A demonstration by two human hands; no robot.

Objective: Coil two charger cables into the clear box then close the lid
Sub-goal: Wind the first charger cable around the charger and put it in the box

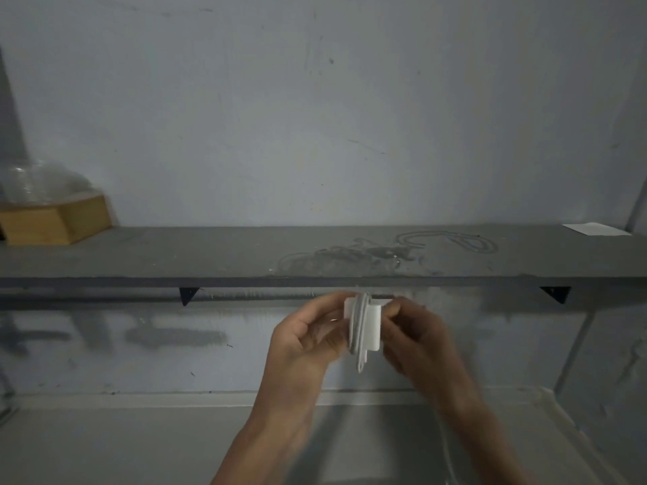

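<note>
Charger cable in white (359, 330) sits in front of a broad, scuffed grey-white wall (315, 117), wound in tight upright loops round a white rectangular plug block (374, 323) held in the air just below a long dark grey shelf (175, 253). The shelf runs the whole width of the view on small black triangular brackets (187, 295). At its left end stands a hexagonal yellow wooden base (59, 222) with a clear glass dome (38, 183) on top. The left hand (304, 341) has its fingers curled round the block's left side, touching the loops. The right hand (416, 337), blurred, has its fingertips bunched against the block's right edge, gripping it. A second, loosely tangled pale cable (420, 245) lies flat on the shelf above the hands, smeared by blur. A small white sheet of paper (595, 228) lies at the shelf's far right end.
</note>
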